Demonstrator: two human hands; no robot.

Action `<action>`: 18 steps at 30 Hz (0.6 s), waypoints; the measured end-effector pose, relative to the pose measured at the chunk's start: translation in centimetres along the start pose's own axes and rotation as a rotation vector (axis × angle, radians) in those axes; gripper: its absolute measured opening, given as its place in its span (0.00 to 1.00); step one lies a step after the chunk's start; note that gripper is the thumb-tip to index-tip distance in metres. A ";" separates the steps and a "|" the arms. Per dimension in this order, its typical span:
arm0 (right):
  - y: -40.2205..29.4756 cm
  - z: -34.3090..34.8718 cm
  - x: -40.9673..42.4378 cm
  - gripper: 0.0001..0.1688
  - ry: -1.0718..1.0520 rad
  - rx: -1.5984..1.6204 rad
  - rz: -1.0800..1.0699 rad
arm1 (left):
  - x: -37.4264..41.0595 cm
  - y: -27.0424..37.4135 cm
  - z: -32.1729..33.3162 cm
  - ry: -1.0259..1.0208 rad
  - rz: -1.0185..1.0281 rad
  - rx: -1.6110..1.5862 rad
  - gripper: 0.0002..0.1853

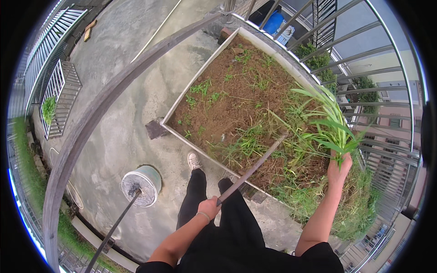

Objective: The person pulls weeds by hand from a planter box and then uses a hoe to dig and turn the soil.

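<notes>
My left hand (209, 208) grips the near end of a long wooden handle (252, 169). The handle slants up to the right over the planter bed, and its far end lies among grass, where any tool head is hidden. With my arm stretched out to the right, my right hand (339, 167) clasps a bunch of long green grass (333, 126) above the bed's right part. Brown soil (235, 92) fills the raised bed, bare towards the upper left. Cut or pulled grass (252, 140) lies scattered across its middle and right.
A low pale wall (198, 78) borders the bed, and metal railings (362, 47) rise behind it. A white bucket (153, 181) holding set concrete and a pole (116, 225) stands left on the concrete floor (112, 136). A curved grey bar (92, 109) arches overhead. Heaped grass (355, 204) lies at right.
</notes>
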State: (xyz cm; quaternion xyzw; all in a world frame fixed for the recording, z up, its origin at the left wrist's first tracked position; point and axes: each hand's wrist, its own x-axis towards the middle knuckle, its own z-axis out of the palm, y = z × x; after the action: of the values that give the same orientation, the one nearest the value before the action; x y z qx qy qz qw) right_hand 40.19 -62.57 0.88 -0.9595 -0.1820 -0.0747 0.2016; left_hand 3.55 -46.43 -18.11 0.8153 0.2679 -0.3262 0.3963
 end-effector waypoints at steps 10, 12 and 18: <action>2.3 -7.8 1.7 0.35 -0.276 0.200 0.201 | -15.2 4.2 -9.0 -0.264 -0.176 -0.718 0.11; -0.2 -7.7 -0.5 0.41 -0.453 0.060 0.251 | -17.0 3.8 -9.9 -0.171 -0.189 -0.608 0.10; 0.0 2.2 -14.1 0.35 -0.710 0.313 0.257 | -19.4 2.2 -10.1 0.018 -0.206 -0.508 0.09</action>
State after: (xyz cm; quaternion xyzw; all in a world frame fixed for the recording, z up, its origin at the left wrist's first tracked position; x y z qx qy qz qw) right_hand 27.34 -66.16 -4.13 -0.8984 -0.1281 0.3154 0.2775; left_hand -4.19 -42.83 2.19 0.6613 0.4262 -0.2797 0.5503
